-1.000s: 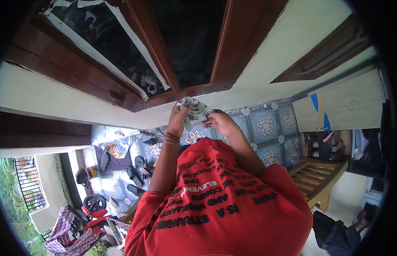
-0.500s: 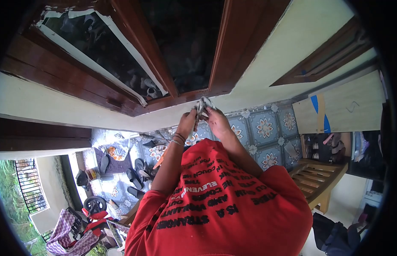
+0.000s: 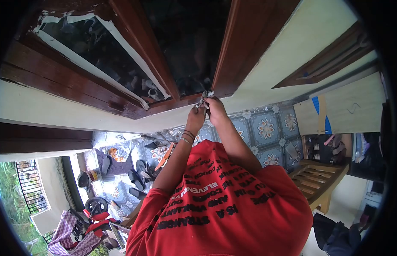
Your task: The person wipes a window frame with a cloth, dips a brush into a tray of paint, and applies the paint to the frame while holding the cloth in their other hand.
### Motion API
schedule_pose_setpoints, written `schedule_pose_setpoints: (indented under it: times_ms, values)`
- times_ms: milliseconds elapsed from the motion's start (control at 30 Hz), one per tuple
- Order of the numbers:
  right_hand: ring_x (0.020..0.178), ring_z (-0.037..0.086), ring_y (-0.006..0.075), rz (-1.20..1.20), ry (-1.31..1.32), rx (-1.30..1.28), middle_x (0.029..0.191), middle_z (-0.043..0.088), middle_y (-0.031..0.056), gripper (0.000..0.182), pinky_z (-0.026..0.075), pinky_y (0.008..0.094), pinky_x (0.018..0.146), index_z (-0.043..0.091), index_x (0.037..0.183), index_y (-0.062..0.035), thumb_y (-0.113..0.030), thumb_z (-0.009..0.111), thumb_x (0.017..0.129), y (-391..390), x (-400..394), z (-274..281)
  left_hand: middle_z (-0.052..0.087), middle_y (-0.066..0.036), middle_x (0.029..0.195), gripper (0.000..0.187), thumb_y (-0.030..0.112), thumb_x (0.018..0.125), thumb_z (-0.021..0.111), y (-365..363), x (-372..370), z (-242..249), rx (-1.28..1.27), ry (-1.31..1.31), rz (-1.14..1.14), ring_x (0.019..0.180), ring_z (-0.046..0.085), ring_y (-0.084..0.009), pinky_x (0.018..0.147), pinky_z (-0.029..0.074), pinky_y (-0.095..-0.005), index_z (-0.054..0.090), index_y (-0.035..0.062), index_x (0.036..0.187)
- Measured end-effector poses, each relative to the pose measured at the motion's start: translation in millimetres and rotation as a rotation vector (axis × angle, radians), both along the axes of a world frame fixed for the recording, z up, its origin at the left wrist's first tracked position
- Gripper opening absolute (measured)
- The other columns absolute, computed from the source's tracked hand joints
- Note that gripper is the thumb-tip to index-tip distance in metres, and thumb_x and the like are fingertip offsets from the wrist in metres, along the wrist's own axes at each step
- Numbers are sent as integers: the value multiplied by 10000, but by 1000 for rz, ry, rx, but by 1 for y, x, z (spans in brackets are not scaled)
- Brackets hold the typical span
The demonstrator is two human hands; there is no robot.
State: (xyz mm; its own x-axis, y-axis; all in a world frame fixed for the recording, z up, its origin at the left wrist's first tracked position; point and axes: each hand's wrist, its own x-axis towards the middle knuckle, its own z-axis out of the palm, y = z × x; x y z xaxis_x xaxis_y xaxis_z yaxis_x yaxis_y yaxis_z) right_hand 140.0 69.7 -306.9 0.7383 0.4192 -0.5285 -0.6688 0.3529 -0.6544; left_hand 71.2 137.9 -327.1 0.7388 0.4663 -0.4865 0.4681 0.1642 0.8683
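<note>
My left hand (image 3: 195, 118) and my right hand (image 3: 215, 109) are close together in front of the window's lower frame. Between them is a crumpled grey-white cloth (image 3: 205, 95), bunched up, with the fingers of both hands closed on it. My right hand sits slightly higher than my left. Just beyond the cloth is a dark glass pane (image 3: 190, 51) in a brown wooden frame (image 3: 224, 47). I cannot make out whether the cloth touches the frame.
White strips (image 3: 126, 45) edge the left pane. Below lies a flower-patterned tile floor (image 3: 266, 128), with sandals (image 3: 136, 179) on the left. A wooden bench (image 3: 313, 179) stands at right, near a pale board (image 3: 341, 106). A red vehicle (image 3: 96, 215) is at lower left.
Both hands have moved up slightly towards the window frame with the cloth. My left hand has come closer to my right, and the cloth looks more tightly bunched.
</note>
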Motion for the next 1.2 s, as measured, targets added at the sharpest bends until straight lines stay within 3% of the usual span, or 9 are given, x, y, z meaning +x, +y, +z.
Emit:
schedule_pose_setpoints:
  times_ms: [167, 367, 433, 567, 633, 1033, 1067, 1200]
  values:
    - [662, 500, 130, 21, 29, -82, 724, 512, 23, 73, 416, 276, 600, 525, 799, -75, -9, 494, 793, 15, 17, -3, 552, -176, 650, 408, 316, 899, 444, 5, 7, -8, 151, -37, -21, 623, 554, -251, 595, 425, -368, 524, -68, 788]
    - [687, 512, 163, 74, 76, -84, 754, 515, 55, 119, 425, 278, 597, 513, 789, -36, 57, 489, 718, 27, 21, 1, 512, -91, 616, 332, 264, 913, 435, 18, -2, 12, -146, -55, 15, 568, 470, -163, 543, 389, -323, 499, -42, 800]
    - [688, 511, 166, 40, 69, -92, 756, 516, 58, 131, 426, 279, 602, 510, 786, -31, 67, 484, 703, 33, 17, 1, 442, 11, 578, 257, 274, 916, 435, 17, -5, 7, -68, -151, 0, 456, 406, -73, 387, 305, -237, 496, 48, 809]
    - [711, 506, 178, 41, 61, -71, 780, 517, 72, 147, 428, 291, 630, 505, 780, -27, 78, 475, 681, 40, 11, -3, 441, 13, 577, 250, 266, 916, 437, 21, -13, 12, -45, -184, 40, 449, 405, -71, 382, 298, -236, 491, 47, 809]
    - [720, 503, 181, 69, 95, -28, 793, 517, 79, 144, 425, 294, 638, 504, 779, -22, 76, 471, 679, 44, 10, -6, 490, -60, 632, 252, 197, 915, 429, 27, -17, 18, -74, -134, 61, 593, 424, -118, 539, 361, -287, 493, -23, 810]
    - [766, 541, 232, 274, 244, 227, 834, 542, 132, 99, 468, 336, 773, 499, 742, 26, 24, 436, 665, 54, 9, -12, 472, -24, 620, 223, 201, 904, 446, 37, -34, 33, -180, -152, 192, 534, 415, -99, 483, 345, -278, 497, 5, 811]
    - [747, 546, 236, 344, 244, 228, 817, 547, 139, 117, 473, 335, 762, 500, 744, 34, 19, 429, 652, 51, 14, -10, 433, 24, 618, 188, 223, 914, 425, 35, -30, 29, -140, -185, 159, 461, 384, -54, 372, 283, -217, 493, 62, 844]
    - [713, 554, 246, 402, 233, 169, 761, 554, 138, 177, 486, 339, 733, 517, 777, 64, 10, 428, 633, 43, 31, 21, 471, -39, 613, 243, 186, 910, 430, 30, -22, 43, -66, -279, 129, 555, 408, -108, 506, 341, -287, 484, -27, 806]
